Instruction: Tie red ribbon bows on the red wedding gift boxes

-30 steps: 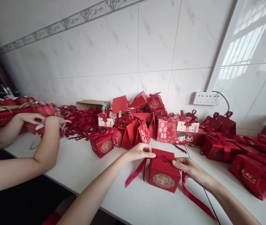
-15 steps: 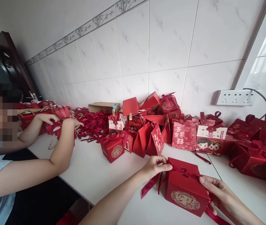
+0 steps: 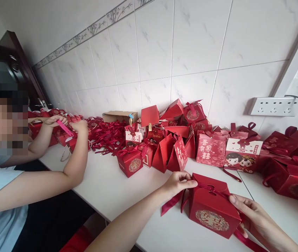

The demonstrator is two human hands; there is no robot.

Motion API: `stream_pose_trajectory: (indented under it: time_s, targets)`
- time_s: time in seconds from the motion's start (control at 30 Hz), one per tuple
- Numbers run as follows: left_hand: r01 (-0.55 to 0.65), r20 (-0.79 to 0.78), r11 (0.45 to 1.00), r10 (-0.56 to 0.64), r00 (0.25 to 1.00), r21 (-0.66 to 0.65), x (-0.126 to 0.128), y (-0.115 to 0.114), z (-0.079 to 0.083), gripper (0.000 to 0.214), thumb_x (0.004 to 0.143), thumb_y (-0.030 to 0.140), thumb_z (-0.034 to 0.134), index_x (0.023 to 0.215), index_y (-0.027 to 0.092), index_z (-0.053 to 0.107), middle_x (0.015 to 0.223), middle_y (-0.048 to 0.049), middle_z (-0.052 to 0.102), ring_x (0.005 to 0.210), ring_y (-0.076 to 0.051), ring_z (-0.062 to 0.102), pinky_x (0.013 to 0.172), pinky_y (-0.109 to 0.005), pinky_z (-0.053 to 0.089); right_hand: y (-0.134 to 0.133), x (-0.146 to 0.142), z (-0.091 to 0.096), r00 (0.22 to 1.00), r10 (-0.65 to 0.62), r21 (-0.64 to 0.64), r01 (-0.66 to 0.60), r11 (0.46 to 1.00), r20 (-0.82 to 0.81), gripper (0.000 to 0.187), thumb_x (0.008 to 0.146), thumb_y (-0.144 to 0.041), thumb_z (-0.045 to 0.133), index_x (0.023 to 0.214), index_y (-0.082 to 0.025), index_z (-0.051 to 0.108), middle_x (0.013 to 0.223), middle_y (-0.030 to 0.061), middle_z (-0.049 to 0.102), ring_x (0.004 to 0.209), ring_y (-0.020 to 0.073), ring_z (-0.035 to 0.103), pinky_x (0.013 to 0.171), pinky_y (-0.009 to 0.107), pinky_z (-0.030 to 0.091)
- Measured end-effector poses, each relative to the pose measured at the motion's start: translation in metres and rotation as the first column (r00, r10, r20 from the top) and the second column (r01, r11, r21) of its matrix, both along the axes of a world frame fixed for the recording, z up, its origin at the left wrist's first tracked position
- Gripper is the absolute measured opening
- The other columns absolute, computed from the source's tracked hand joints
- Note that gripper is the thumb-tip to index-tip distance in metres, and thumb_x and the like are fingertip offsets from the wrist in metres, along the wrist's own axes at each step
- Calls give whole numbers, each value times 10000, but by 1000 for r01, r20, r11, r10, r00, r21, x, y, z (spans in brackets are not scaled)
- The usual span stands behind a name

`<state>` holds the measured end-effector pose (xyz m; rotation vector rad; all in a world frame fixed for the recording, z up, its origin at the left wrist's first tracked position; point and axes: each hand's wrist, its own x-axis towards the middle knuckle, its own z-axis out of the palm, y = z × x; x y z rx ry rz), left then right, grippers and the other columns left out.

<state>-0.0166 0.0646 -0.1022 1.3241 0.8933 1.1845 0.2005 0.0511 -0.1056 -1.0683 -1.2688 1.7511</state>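
A red gift box (image 3: pixel 212 210) with a gold round emblem stands on the white counter (image 3: pixel 112 189) in front of me. A dark red ribbon (image 3: pixel 171 206) is tied across its top and trails off both sides. My left hand (image 3: pixel 176 182) pinches the ribbon at the box's top left corner. My right hand (image 3: pixel 249 215) grips the box's right side with the ribbon end running under the fingers.
A heap of red gift boxes and bags (image 3: pixel 175 140) lines the tiled wall, with loose ribbons (image 3: pixel 107 134) and a cardboard box (image 3: pixel 120 116) to the left. More red boxes (image 3: pixel 288 164) sit at right under a wall socket (image 3: pixel 272 106). A co-worker's hands (image 3: pixel 67 124) handle ribbon at far left.
The view has swung left, so the box now sits lower right. My hands have stayed on the ribbon and box. The co-worker's hands have lifted a pink ribbon.
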Motion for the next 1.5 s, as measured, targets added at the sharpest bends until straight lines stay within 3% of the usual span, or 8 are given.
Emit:
stream_pose_trajectory:
  time_s: [0.97, 1.37, 1.5]
  targets:
    - [-19, -23, 1000, 19, 1000, 7, 1, 2, -2, 451, 545, 520, 762, 510, 163, 488, 628, 30, 455, 655, -121, 429, 679, -262, 327, -1, 0, -1, 1000, -30, -4, 30, 1000, 9, 516, 582, -602, 743, 525, -159, 483, 443, -23, 480, 334, 37, 346, 333, 175, 331]
    - [-18, -63, 1000, 19, 998, 13, 1, 1, -1, 476, 559, 554, 729, 518, 169, 451, 599, 31, 446, 614, -112, 411, 630, -254, 318, 1, 0, 1, 1000, 13, 16, -13, 1000, 28, 525, 600, -622, 718, 535, -160, 478, 464, -33, 465, 328, 41, 369, 339, 191, 342]
    - [-38, -94, 998, 43, 995, 47, -2, 0, 5, 409, 575, 497, 733, 554, 164, 498, 699, 14, 494, 700, -130, 461, 691, -252, 340, 3, 2, 5, 998, 60, 29, -60, 998, 17, 519, 621, -608, 710, 540, -164, 454, 456, -41, 455, 327, 47, 380, 337, 189, 332]
